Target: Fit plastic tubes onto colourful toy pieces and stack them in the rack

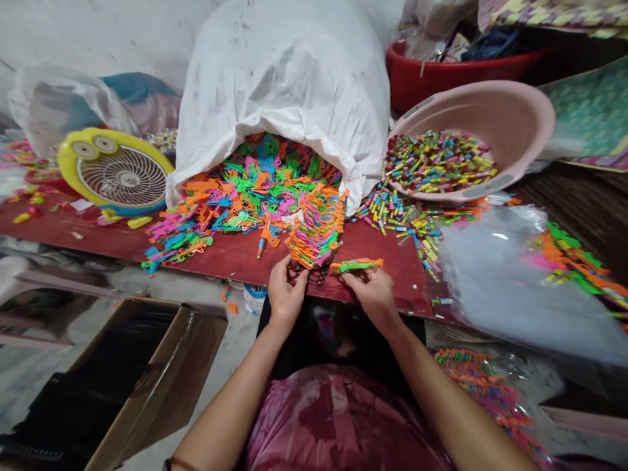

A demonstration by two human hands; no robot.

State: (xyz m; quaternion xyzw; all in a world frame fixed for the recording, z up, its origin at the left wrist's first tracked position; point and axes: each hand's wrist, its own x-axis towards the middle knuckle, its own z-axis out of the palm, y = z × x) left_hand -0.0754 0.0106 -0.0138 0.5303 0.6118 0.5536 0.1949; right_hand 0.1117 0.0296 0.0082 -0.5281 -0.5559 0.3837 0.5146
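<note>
Right hand (377, 294): fingers pinched together on a slim orange-and-green plastic piece (358, 265), which points leftward from the fingertips, just above the bench (392, 252). We cannot tell whether it is one piece or several laid together.

Left hand (284, 297): fingers bent and mostly closed at the near edge of a dark lattice (318, 277). We cannot tell whether they clamp it or only steady it. The lattice lies between the two hands, and directly beyond it runs a close-packed row of coloured pieces (316, 229), overlapping like scales.

Beyond the left fingers, loose plastic pieces (265, 180) spill from the mouth of a white sack (289, 72). Right of and beyond the right fingers, a pink basin (527, 114) tilts toward us, holding small banded tubes (441, 163); more tubes lie below its rim. Nearer, to the right of those fingers, is a clear plastic bag (500, 268). Far left of the left fingers, a yellow fan (130, 175).

Step in hand, as we judge it: bringing the held piece alongside the lattice, one hand steadying, the other placing. A next move would call for a steady left hand and a fine turn of the right fingertips, without disturbing the packed row.
</note>
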